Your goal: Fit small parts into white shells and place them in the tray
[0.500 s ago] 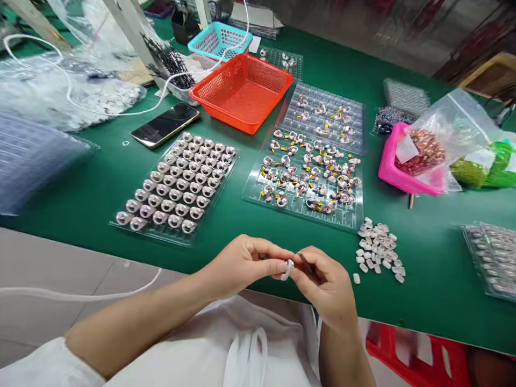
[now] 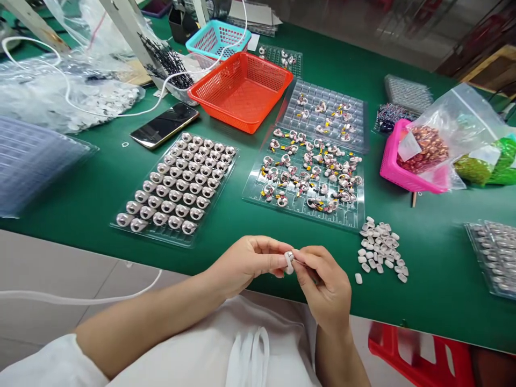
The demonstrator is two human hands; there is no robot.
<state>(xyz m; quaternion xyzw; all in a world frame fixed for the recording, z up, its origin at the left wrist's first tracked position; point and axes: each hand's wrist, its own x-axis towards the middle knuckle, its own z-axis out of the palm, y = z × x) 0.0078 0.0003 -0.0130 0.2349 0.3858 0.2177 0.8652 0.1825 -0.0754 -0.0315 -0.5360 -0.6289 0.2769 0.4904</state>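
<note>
My left hand (image 2: 252,263) pinches a small white and silver curved piece (image 2: 289,262), which looks like an ear-clip earbud part, between thumb and fingers. Against its right side is my right hand (image 2: 326,282), its fingers closed on a thin tool (image 2: 300,262) that is mostly hidden and may be tweezers. Both hands meet over the table's front edge. Beyond them lies a clear tray (image 2: 258,200) of white parts with red wires and yellow tabs. Small white caps (image 2: 377,247) lie in a loose pile to the right of my right hand.
A tray of silver-grey shells (image 2: 175,185) lies left, with a phone (image 2: 164,124) behind it. Farther back are a red basket (image 2: 242,91) and a blue basket (image 2: 217,37). At right are a pink basket (image 2: 393,161) with bagged parts and another filled tray (image 2: 494,258).
The small piece has turned slightly in my left fingers, and its silver end shows more. My right hand has rotated, so the tool now shows only as a thin line.
</note>
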